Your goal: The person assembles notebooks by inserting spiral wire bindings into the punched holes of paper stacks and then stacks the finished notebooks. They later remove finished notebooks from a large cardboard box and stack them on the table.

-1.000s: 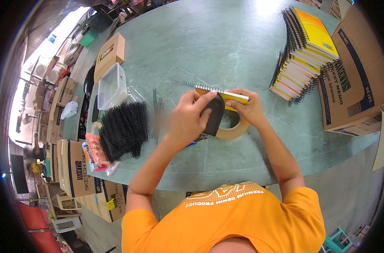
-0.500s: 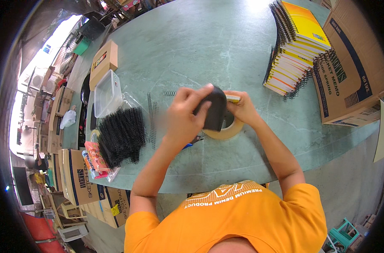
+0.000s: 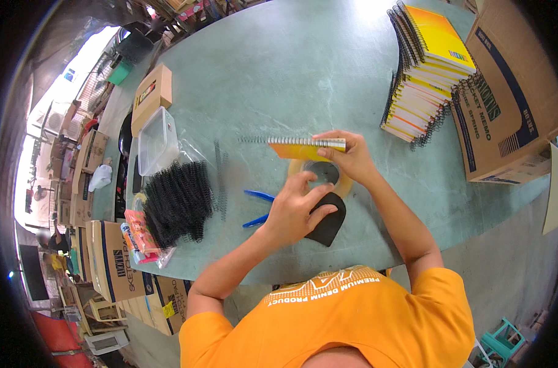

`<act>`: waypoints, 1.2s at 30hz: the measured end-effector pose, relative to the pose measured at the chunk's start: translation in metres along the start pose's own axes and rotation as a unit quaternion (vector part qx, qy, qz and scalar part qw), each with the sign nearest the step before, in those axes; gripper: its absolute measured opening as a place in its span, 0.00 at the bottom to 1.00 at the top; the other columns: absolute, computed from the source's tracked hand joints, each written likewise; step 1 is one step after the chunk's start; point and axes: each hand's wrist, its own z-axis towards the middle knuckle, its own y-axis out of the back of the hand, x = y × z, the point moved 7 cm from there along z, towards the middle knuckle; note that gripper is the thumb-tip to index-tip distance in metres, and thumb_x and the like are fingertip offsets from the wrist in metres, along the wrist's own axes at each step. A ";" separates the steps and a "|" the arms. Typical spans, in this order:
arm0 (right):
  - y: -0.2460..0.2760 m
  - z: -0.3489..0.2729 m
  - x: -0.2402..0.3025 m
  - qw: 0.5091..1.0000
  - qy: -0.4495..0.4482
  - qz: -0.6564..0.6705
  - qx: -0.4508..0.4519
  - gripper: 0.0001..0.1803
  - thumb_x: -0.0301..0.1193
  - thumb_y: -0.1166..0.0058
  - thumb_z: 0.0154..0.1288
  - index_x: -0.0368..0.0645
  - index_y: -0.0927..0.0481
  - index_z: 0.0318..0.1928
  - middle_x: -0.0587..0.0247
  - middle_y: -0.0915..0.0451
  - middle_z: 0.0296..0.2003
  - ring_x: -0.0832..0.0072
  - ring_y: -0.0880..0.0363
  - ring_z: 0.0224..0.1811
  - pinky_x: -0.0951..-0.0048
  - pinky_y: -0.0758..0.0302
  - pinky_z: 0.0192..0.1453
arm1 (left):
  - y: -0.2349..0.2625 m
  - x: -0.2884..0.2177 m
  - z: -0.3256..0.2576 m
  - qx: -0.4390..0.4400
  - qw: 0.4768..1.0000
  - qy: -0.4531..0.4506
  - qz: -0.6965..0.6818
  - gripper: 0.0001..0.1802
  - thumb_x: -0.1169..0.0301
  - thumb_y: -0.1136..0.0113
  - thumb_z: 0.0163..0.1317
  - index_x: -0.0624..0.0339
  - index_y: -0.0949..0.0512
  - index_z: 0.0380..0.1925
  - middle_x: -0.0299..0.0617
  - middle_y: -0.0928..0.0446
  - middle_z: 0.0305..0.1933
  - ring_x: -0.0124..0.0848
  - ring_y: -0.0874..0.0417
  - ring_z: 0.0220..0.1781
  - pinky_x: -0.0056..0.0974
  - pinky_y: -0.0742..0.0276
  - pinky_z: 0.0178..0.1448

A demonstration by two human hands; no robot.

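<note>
Gripping notebook (image 3: 306,148), right hand (image 3: 350,161); left hand (image 3: 293,211) fingers loosely curled, half-hiding tape roll (image 3: 323,175).

Yellow-orange notebook (image 3: 305,149), black pad (image 3: 328,222), blue-handled pliers (image 3: 256,207), grey-green table (image 3: 279,73).

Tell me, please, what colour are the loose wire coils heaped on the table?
Black, seen best in the head view: the coils.

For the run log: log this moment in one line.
right hand: holds yellow spiral notebook | left hand: on black pad | tan tape roll: beneath notebook
</note>
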 end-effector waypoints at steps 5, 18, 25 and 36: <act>-0.012 -0.006 0.009 0.996 0.045 -0.067 0.035 0.12 0.20 0.43 0.54 0.38 0.19 0.41 0.63 0.17 0.37 0.80 0.22 0.39 0.76 0.26 0.47 | 0.025 0.028 0.025 -0.065 0.995 -0.036 0.062 0.16 0.78 0.40 0.45 0.58 0.24 0.38 0.49 0.26 0.33 0.43 0.25 0.42 0.45 0.30 0.45; 0.002 -0.018 0.031 0.994 0.005 -0.103 -0.023 0.13 0.16 0.43 0.49 0.34 0.19 0.39 0.60 0.19 0.34 0.78 0.22 0.35 0.79 0.25 0.39 | -0.001 0.044 0.028 0.027 0.982 -0.005 0.187 0.13 0.64 0.43 0.53 0.55 0.27 0.37 0.38 0.25 0.32 0.34 0.24 0.36 0.40 0.32 0.42; 0.002 -0.015 0.014 0.999 0.021 -0.044 -0.012 0.14 0.19 0.43 0.54 0.31 0.24 0.43 0.61 0.21 0.34 0.79 0.23 0.34 0.79 0.26 0.40 | 0.005 0.034 0.023 -0.109 0.966 -0.073 0.221 0.12 0.60 0.43 0.53 0.54 0.28 0.31 0.35 0.28 0.29 0.32 0.25 0.36 0.38 0.34 0.39; -0.006 -0.021 0.029 0.998 0.018 -0.041 -0.033 0.13 0.21 0.41 0.55 0.30 0.24 0.42 0.60 0.22 0.35 0.78 0.24 0.34 0.78 0.25 0.39 | 0.004 0.043 0.034 0.016 0.974 -0.012 0.227 0.12 0.61 0.40 0.47 0.53 0.28 0.29 0.36 0.28 0.31 0.32 0.25 0.39 0.38 0.33 0.40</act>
